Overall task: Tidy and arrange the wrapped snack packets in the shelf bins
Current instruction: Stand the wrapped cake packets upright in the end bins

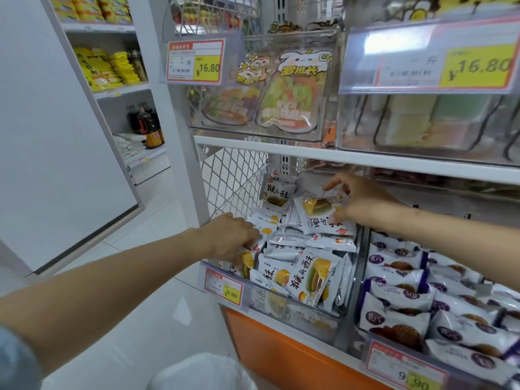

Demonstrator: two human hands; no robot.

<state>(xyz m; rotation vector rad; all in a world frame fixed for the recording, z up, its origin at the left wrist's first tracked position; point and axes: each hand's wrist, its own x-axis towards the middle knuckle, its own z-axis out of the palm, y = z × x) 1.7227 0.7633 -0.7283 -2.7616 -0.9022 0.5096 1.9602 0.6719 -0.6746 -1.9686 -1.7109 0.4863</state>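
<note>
Shop aisle, white shelf unit, clear bins in tiers. White snack packets (298, 266) sit in the lower left bin (353, 266), heaped loose. Some lie flat, some stand on edge, and labels face all ways, so not tidy yet.

Right hand (363, 204) is at the far right of that bin. Its grip is a pinch, fingers above and thumb below, on the right edge of one lifted packet (316, 211). That packet is tilted, raised above the heap. My read: it's held by the edge so it can be turned and slotted in label-up.

Left hand (230, 235) is at the near left corner, fingers curled down into the heap with the tips buried. Can't tell if that grip has a packet or is just pressing. Probably steadying or squaring that side while the other hand places.

One packet is propped upright (277, 191) against the far end.

Price tag (223, 287) is clipped to the bin's near edge, reads 9.90. Wire mesh panel (233, 181) closes off the left side. Next bin right holds purple-label packets (399, 302), stacked in rough rows. Upper bins hold gummy bags (284, 91), tagged 16.80. Orange base panel (281, 342) below. Far left: another shelf with yellow packs (104, 68) and dark bottles (149, 128).
</note>
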